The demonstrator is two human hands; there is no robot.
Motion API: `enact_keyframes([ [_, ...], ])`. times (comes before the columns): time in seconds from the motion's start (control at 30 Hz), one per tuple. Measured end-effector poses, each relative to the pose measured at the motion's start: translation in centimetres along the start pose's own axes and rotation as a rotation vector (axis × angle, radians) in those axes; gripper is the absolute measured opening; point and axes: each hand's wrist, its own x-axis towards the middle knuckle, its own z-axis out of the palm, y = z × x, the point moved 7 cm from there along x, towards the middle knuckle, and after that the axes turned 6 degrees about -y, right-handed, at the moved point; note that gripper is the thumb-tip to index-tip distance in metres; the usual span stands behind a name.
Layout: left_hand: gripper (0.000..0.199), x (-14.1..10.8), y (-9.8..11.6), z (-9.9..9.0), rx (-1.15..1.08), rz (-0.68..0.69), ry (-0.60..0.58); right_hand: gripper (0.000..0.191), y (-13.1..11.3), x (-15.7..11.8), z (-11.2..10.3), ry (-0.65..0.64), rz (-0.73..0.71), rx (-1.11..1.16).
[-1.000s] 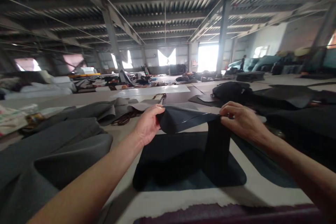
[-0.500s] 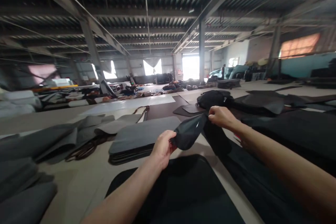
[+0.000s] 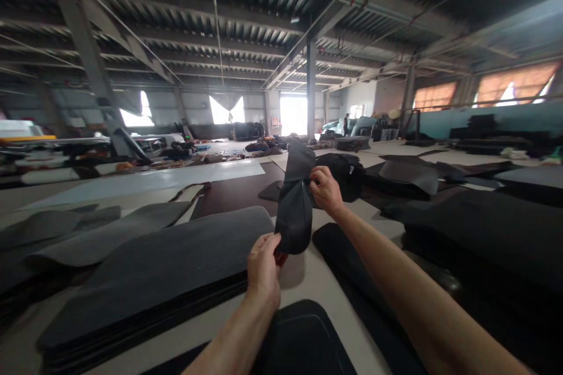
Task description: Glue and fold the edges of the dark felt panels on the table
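Both hands hold a thin, flexible black sheet piece (image 3: 294,220) with a rounded lower end, raised above the table. My left hand (image 3: 264,272) is closed on its lower left edge, the thumb on top and the other fingers partly hidden behind. Pinched at the right edge, about midway up, is my right hand (image 3: 325,190). The piece gathers there, and its upper part sticks up beyond the fingers. Below my hands lies a dark, round-cornered panel (image 3: 308,334) with a faint line along its edge. A long black strip (image 3: 352,281) lies under my right forearm.
Left of my hands stands a stack of dark grey sheets (image 3: 176,252). Loose grey sheets (image 3: 109,234) lie beyond it. On the right are a bunched black item (image 3: 341,173) and a large dark pile (image 3: 484,222). A person (image 3: 345,124) stands far off.
My view has turned right. The black piece has swung from a slant to nearly upright, its upper part now rising above my right hand. Both hands keep their hold.
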Motion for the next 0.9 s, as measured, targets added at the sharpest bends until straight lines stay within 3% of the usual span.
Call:
enact_keyframes([
  [0.1,0.027,-0.5,-3.8,-0.9,0.018,-0.125,0.051,0.011,2.8,-3.1,4.8,-0.105,0.069,-0.012],
  [0.2,0.015,-0.9,-6.1,-1.7,0.063,-0.219,0.095,0.004,4.8,-5.5,8.5,-0.250,0.124,-0.031],
  [0.37,0.005,-0.8,-8.0,-1.8,0.159,-0.317,0.143,0.012,6.5,-7.6,11.6,-0.480,0.162,-0.094],
  [0.53,0.005,-0.8,-8.6,-1.4,0.257,-0.407,0.124,0.019,7.3,-8.7,12.5,-0.626,0.182,-0.180],
  [0.67,0.009,-1.8,-7.6,-1.5,0.267,-0.492,0.081,0.022,7.1,-9.0,12.3,-0.712,0.187,-0.220],
  [0.77,0.012,-3.2,-5.7,-1.6,0.280,-0.515,0.044,0.024,6.5,-8.9,11.2,-0.722,0.202,-0.246],
  [0.9,0.012,-6.7,-1.5,-3.0,0.305,-0.484,0.026,0.024,4.6,-9.3,8.0,-0.688,0.240,-0.246],
])
